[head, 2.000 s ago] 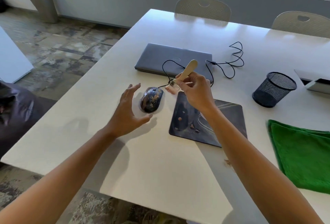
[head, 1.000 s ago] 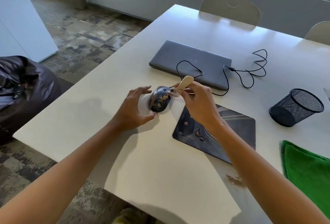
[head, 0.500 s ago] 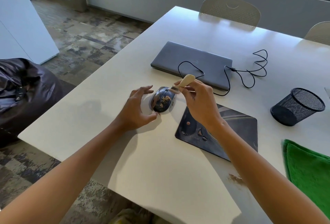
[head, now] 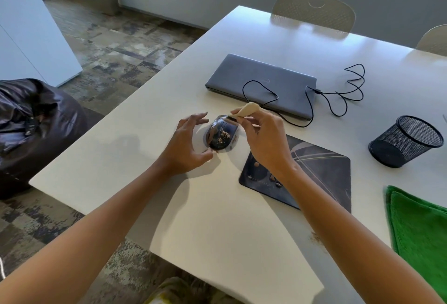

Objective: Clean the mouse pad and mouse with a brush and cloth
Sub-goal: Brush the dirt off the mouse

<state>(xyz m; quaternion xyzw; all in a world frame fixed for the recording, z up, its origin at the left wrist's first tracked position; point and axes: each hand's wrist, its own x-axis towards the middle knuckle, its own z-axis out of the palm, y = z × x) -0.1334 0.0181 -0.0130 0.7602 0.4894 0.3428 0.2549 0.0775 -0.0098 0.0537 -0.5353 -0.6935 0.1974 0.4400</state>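
The mouse (head: 220, 135) is dark and glossy, with a patch of tan crumbs across its back, and it sits on the white table (head: 217, 226) just left of the mouse pad (head: 319, 173). Its black cable (head: 312, 110) loops back from it over the closed grey laptop (head: 261, 81) that lies beyond the mouse. The mouse pad is dark with pale curved lines and carries a few brown specks near its left edge.

Two seconds ago the brush (head: 245, 110) was held up clear of the mouse and the left hand (head: 187, 144) hovered apart from it; now the brush is down at the mouse's far end and the left hand has closed in on its left side. The crumbs show no clear change over the last half second.

The left hand cups the mouse's left flank, fingers spread and gently curved, thumb by its near edge; whether it touches cannot be told. The right hand (head: 263, 139) arches above the mouse's right side and pinches the pale wooden brush handle between thumb and fingertips.

Right of the mouse, beyond the pad, stands a black mesh cup (head: 406, 141), and nearer than that lies a folded green cloth (head: 420, 236).
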